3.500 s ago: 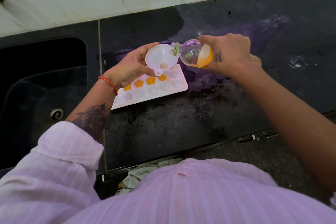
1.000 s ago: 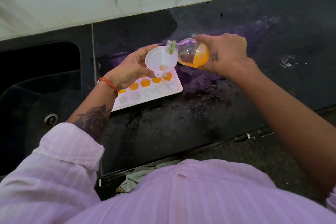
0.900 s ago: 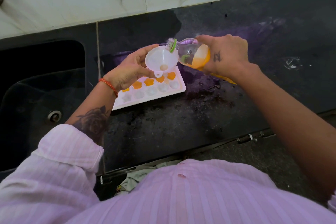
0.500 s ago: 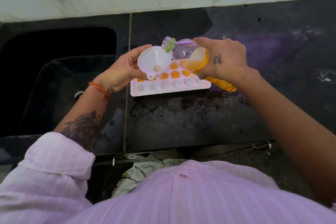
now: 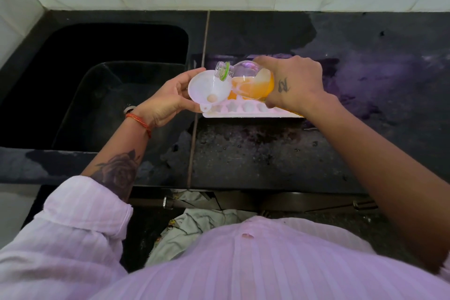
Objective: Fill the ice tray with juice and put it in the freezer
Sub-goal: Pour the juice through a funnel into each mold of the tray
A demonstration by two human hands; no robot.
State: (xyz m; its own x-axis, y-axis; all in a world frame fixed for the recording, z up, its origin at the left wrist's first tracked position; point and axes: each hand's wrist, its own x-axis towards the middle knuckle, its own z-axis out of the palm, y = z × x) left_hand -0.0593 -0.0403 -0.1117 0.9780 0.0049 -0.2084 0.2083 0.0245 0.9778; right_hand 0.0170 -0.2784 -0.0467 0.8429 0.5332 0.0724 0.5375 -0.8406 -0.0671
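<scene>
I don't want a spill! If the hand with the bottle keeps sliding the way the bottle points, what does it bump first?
Probably the funnel. The right hand tips the bottle leftward, its mouth already over the funnel's rim, which the left hand holds above the tray. Depth is hard to judge.

Bare counter (image 5: 267,153) is lying open below the ice tray (image 5: 253,111); the funnel (image 5: 209,90) and juice bottle (image 5: 248,80) are blocking access from above.

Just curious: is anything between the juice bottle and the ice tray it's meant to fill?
Yes. A white funnel, held by the left hand, sits between the bottle mouth and the tray. The juice must pass through it.
</scene>
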